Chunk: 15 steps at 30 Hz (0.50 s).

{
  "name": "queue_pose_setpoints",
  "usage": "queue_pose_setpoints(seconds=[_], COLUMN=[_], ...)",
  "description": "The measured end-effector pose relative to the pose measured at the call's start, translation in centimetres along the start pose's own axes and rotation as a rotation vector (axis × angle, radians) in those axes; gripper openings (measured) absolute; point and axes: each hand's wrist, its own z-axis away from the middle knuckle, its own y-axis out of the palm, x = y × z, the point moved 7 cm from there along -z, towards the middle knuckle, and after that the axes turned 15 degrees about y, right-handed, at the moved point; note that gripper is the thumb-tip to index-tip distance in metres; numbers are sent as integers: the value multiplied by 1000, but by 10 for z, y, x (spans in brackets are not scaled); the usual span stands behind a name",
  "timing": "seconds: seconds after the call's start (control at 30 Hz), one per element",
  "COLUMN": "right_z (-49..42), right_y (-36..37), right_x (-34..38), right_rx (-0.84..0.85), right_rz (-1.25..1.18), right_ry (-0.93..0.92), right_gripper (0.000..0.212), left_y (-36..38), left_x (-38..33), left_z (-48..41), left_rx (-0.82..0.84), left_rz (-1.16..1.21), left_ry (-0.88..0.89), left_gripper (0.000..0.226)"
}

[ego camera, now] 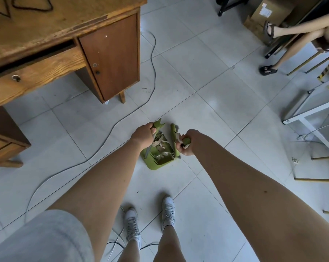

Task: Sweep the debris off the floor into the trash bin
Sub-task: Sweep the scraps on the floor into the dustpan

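A green dustpan [154, 164] rests on the tiled floor in front of my feet, with pale scraps and grey fluff of debris [162, 148] lying inside it. My left hand [143, 134] is closed around the green top of the dustpan's upright handle. My right hand [185, 143] grips the green end of the broom handle, and the green broom head [174, 138] stands against the dustpan's right side. No trash bin is in view.
A wooden desk [65, 40] with a cabinet door stands at the upper left. A grey cable [107, 135] snakes across the floor. A seated person's legs [284, 46] and cardboard boxes are at the upper right. A white metal frame [311, 118] stands on the right.
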Motion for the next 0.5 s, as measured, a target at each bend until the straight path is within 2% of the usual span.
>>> queue_pose_setpoints(seconds=[0.13,0.5], right_z=[12,58], right_y=[12,35], right_x=[5,16], right_rx=[51,99], right_rz=[5,139], right_ry=[3,20], right_gripper=[33,24], left_y=[0,1], left_x=[-1,0], left_z=[1,0], left_rx=[-8,-11], left_rz=[11,14], left_ry=[4,-13], left_gripper=[35,38])
